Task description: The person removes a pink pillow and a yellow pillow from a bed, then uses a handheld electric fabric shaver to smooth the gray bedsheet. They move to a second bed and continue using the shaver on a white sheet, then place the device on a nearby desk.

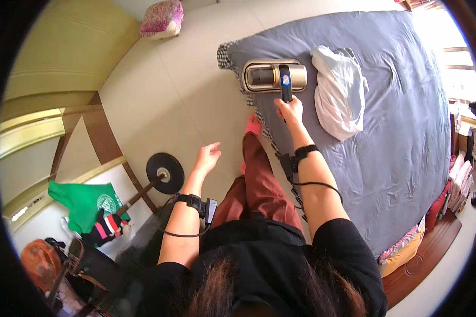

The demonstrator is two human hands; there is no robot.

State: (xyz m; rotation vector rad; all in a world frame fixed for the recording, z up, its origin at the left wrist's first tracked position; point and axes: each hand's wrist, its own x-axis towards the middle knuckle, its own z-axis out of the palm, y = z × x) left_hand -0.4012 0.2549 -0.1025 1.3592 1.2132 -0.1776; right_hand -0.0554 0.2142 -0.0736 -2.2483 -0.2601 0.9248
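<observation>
Right hand (291, 110) is grasping the black handle (286, 93) of a rounded, gold-coloured vacuum cleaner (275, 75), resting at upper centre on grey fabric bedsheet (396, 132); left hand (208, 157) is hanging mid-frame, fingers released

Bright, daylight-type illumination, entering from the window (452, 58) at upper right; highlights there blown out to white, glare washing over the nearest corner of the grey sheet (396, 148). Soft-edged shadow on the pale floor (156, 79) along the sheet's left side. Display (286, 80) on the handheld appliance (264, 77) glows blue. Lower left dim, detail lost. Fisheye bowing toward rim; black vignette, bluish fringe. Hair (212, 285) at bottom blurred; centre fairly sharp.
</observation>
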